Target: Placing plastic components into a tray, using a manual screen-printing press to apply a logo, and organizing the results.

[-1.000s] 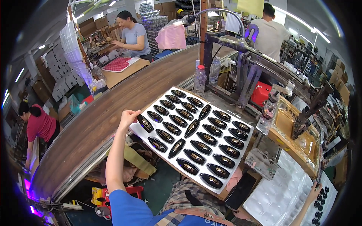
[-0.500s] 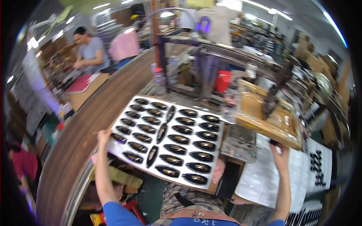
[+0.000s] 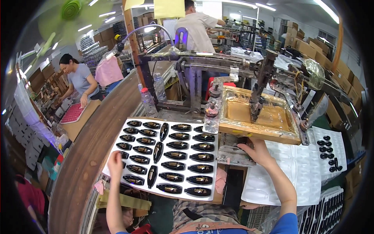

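A white tray (image 3: 182, 156) holds rows of glossy black oval pieces with gold print, some of them set upright in a middle column. At its left edge, the fingers of my left hand (image 3: 115, 165) are closed at the end of one black oval piece (image 3: 124, 155). My right hand (image 3: 260, 153) reaches under the front of a wooden-framed printing screen (image 3: 257, 132). Its thumb stretches over the metal fixture (image 3: 233, 154), apart from the index finger; the other fingertips are partly hidden by the frame.
White moulded trays (image 3: 284, 175) lie to the right, beside a sheet with small black parts (image 3: 327, 150). The press arm (image 3: 261, 89) stands above the screen. A curved brown conveyor (image 3: 93, 144) runs along the left, and bottles (image 3: 148, 102) stand behind the tray. A co-worker (image 3: 80, 80) works at the far left.
My right hand has moved left and up to the fixture beneath the screen. My left hand has shifted from the tray's corner onto a piece at its left edge. The view has turned right.
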Demonstrator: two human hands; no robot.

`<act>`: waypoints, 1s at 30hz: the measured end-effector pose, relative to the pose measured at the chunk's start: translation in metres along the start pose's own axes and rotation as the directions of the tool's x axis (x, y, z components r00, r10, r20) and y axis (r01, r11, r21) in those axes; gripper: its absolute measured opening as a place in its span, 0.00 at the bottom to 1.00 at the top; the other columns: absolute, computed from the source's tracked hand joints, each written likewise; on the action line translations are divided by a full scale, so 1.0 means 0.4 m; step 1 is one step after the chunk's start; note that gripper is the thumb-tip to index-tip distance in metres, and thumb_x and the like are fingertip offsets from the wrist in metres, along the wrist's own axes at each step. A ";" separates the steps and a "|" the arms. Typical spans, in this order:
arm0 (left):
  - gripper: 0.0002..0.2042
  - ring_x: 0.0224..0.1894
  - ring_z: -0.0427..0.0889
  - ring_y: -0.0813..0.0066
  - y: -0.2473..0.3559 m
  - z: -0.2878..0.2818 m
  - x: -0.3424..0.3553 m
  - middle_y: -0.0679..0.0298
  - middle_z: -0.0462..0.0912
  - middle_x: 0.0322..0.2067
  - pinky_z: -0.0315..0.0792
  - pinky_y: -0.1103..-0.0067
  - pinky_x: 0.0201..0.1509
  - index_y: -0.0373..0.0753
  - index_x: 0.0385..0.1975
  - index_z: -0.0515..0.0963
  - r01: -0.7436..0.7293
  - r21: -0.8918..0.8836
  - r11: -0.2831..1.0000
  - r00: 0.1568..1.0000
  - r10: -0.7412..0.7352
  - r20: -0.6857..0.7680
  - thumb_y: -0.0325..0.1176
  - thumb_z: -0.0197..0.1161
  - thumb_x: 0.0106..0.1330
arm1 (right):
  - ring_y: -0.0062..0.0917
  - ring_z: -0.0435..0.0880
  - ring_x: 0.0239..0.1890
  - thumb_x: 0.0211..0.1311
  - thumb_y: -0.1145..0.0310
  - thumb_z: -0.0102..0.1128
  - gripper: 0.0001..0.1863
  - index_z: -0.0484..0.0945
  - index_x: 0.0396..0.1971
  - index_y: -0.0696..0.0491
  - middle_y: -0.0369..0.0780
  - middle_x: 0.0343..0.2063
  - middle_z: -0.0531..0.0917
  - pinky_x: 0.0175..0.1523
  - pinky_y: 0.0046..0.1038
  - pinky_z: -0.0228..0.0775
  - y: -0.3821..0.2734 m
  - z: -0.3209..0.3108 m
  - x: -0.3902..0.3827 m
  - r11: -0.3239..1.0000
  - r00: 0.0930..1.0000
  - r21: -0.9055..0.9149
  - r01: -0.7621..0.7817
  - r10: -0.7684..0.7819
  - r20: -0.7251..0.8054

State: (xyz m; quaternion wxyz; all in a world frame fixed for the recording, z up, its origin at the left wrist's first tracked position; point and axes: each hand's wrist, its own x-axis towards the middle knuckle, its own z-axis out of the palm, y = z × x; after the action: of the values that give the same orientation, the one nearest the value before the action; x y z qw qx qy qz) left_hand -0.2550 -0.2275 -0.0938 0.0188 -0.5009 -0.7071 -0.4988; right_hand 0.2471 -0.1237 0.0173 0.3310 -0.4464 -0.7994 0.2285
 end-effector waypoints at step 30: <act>0.03 0.32 0.74 0.62 0.616 0.302 -0.067 0.57 0.76 0.26 0.67 0.74 0.37 0.34 0.24 0.74 -0.452 -0.539 0.711 0.831 0.556 0.036 0.19 0.54 0.52 | 0.25 0.79 0.31 0.54 0.78 0.48 0.08 0.75 0.32 0.62 0.44 0.27 0.80 0.39 0.22 0.68 0.026 -0.036 -0.408 0.936 0.843 0.259 -0.239 0.332 -0.424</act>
State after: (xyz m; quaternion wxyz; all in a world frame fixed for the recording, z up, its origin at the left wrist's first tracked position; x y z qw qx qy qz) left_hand -0.0052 -0.1582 0.0006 -0.0476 -0.7083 -0.3835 -0.5907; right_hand 0.3260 -0.2588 -0.0329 0.5155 -0.5673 -0.5956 0.2402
